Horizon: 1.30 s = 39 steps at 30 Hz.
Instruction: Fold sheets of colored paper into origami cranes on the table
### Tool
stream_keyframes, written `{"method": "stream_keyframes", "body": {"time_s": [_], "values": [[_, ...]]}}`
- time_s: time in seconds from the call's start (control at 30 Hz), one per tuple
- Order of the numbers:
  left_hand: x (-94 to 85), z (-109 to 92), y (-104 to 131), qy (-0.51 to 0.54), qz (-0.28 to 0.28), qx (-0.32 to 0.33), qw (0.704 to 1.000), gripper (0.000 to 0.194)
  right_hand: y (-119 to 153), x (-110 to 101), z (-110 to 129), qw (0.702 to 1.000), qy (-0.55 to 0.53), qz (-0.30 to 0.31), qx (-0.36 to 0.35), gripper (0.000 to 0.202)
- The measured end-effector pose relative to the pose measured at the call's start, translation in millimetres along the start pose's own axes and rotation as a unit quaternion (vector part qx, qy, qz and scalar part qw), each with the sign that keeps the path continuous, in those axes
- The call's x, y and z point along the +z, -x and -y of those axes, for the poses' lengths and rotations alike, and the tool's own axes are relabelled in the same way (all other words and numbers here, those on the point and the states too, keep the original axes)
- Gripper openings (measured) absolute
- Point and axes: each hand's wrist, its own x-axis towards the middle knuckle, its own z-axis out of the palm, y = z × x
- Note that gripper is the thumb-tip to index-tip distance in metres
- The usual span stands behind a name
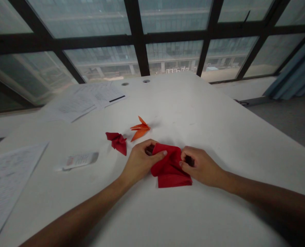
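Both my hands hold a partly folded sheet of red paper (171,168) low over the white table. At its left edge, my left hand (143,157) is closed, with the thumb lying across the paper's face and the fingers behind it. My right hand (201,164) pinches the right edge between thumb and curled fingers. The paper bulges and creases in the middle, and a flat strip of it extends below toward me. Beyond my left hand lie a folded red paper figure (118,141) and an orange origami crane (140,128).
A white packet or small box (80,160) with printing lies left of my hands. Printed sheets (82,99) cover the table's far left, and another sheet (10,181) lies at the near left. Windows stand behind the white table (188,99); a blue curtain (293,75) hangs at right.
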Motion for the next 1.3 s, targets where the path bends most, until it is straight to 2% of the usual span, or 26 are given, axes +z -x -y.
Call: {"method": "stream_keyframes", "body": {"time_s": [0.1,0.3,0.47,0.6,0.7,0.83,0.97,1.07,1.13,1.3], "values": [[1.3,1.0,-0.6,0.000,-0.011,-0.016,1.000,0.026,-0.2,-0.2,1.1,1.000,0.012,0.015,-0.019,0.014],[2.7,4.2,-1.1,0.013,-0.091,0.012,0.996,0.018,1.6,1.1,-0.1,0.996,0.035,0.013,-0.079,0.022],[1.5,2.8,-1.5,0.005,-0.060,0.049,0.997,0.012,6.5,1.0,-0.7,0.991,0.049,0.003,-0.124,0.021],[-0.6,0.8,-1.4,0.000,-0.062,0.068,0.996,0.024,6.6,-1.3,1.3,0.980,0.091,0.042,-0.173,0.032],[-0.7,0.8,-1.7,-0.014,-0.067,0.056,0.996,0.028,6.3,-4.1,4.8,0.976,0.101,0.077,-0.176,0.036],[0.6,3.5,-2.5,-0.005,-0.066,0.032,0.997,0.019,7.2,-6.7,6.7,0.976,0.092,0.084,-0.178,0.048],[1.3,5.1,-2.0,-0.013,-0.067,0.037,0.997,0.016,9.1,-8.3,3.3,0.982,0.037,0.005,-0.185,0.038],[1.4,6.2,-1.7,-0.019,-0.073,0.042,0.996,0.015,11.8,-7.9,2.7,0.976,0.011,-0.044,-0.212,0.023],[1.5,7.9,-1.8,-0.011,-0.072,0.041,0.996,0.015,13.8,-6.2,4.2,0.968,0.029,-0.034,-0.248,0.016],[0.2,12.4,-1.5,-0.015,-0.054,0.069,0.996,0.012,15.8,-0.4,7.0,0.947,0.098,-0.006,-0.306,0.017]]}}
